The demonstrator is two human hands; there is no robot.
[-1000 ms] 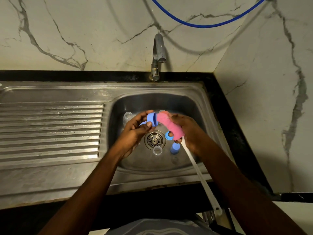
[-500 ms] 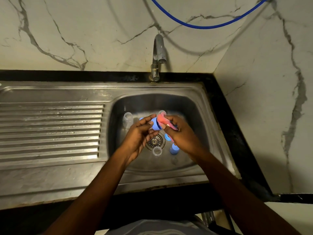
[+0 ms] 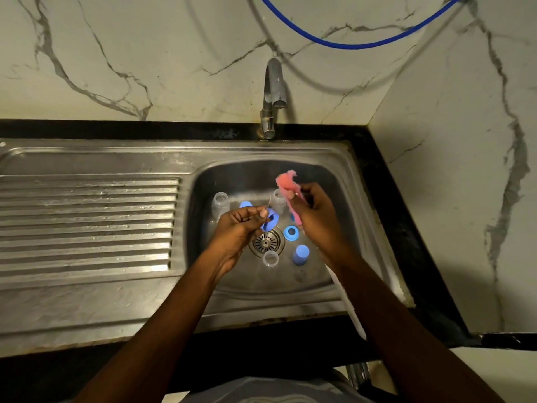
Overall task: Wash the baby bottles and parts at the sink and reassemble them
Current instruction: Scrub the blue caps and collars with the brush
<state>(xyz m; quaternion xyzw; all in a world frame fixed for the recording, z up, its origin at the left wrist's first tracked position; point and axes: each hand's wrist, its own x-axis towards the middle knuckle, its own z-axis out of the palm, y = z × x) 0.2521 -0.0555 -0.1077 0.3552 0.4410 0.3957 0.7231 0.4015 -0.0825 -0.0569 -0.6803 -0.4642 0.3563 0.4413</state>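
My left hand [image 3: 241,228] pinches a blue bottle ring [image 3: 270,222] above the drain. My right hand [image 3: 315,219] grips a pink sponge brush [image 3: 286,184], its head raised toward the tap and its white handle [image 3: 345,303] running back under my forearm. In the sink basin [image 3: 348,205] lie two clear bottles [image 3: 220,205] [image 3: 277,200], a blue collar [image 3: 291,232], a blue cap [image 3: 300,254], another blue piece [image 3: 245,204] and a clear teat [image 3: 270,259].
The tap [image 3: 273,94] stands behind the basin with no water running. A ribbed steel drainboard [image 3: 87,222] lies to the left. A marble wall closes the right side, a blue hose [image 3: 348,43] hangs above, and the drain strainer [image 3: 266,242] sits mid-basin.
The brush head has come out of the blue ring and lifted up toward the tap. My hands have moved apart, the left still holding the ring.
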